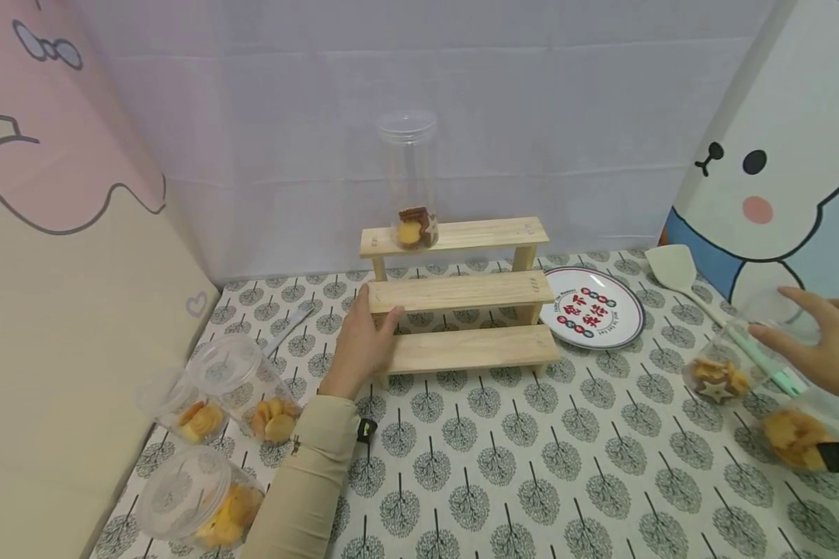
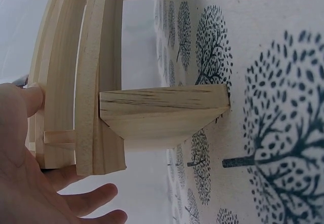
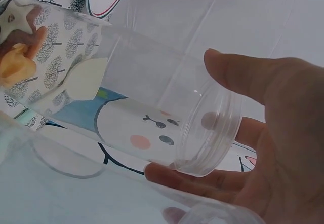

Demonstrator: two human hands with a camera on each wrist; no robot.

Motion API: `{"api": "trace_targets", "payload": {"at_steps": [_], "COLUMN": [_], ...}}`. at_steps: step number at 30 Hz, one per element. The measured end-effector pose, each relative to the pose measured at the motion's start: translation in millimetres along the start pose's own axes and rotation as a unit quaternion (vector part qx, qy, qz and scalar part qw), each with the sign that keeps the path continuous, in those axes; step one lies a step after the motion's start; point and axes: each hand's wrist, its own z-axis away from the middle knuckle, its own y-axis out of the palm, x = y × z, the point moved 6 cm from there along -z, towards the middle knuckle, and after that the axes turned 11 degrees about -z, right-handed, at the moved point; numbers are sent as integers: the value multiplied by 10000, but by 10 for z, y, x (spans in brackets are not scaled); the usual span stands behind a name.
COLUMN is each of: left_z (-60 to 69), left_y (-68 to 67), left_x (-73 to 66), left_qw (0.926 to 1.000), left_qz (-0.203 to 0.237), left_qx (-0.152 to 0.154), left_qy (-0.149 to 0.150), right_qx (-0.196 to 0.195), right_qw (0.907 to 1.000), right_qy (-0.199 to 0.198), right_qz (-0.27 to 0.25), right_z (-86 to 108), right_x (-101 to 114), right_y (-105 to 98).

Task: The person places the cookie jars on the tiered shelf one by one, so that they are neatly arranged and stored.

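Observation:
A three-step wooden rack (image 1: 461, 291) stands in the middle. My left hand (image 1: 360, 345) holds its left end at the middle step, thumb on top; the fingers (image 2: 91, 198) show beside and below the board ends in the left wrist view. At the right, my right hand (image 1: 821, 341) is round the lid (image 3: 207, 133) of a clear jar (image 1: 716, 376), thumb on one side and fingers on the other. Cookies (image 3: 20, 41), one star-shaped, lie at the jar's bottom. Another clear jar with cookies (image 1: 793, 439) is close beside it, partly cut off by the frame edge.
A tall clear jar (image 1: 409, 182) with cookies stands on the rack's top step, left end. Three lidded cookie jars (image 1: 231, 373) are at the left, near a fork-like utensil (image 1: 290, 326). A printed plate (image 1: 594, 307) and a pale spatula (image 1: 678, 272) lie right of the rack.

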Motion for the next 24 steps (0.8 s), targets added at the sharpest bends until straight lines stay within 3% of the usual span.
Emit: {"api": "trace_targets", "payload": {"at_steps": [4, 7, 19, 24], "left_z": [2, 1, -3, -10], "left_y": [-3, -6, -1, 14], "left_x": [0, 0, 4, 17], "left_qw": [10000, 10000, 10000, 10000], "left_qz": [3, 3, -1, -11], "left_qx": [17, 26, 23, 21], "left_qy": [-18, -17, 5, 5], "right_qx": [168, 228, 169, -54], "right_qw": [9998, 9997, 9998, 9995], "right_qy": [87, 95, -18, -276], "right_qz": [-79, -72, -84, -143], "right_z": [186, 251, 221, 204], "right_x": [460, 621, 654, 820], "right_y": [-229, -313, -339, -453]}}
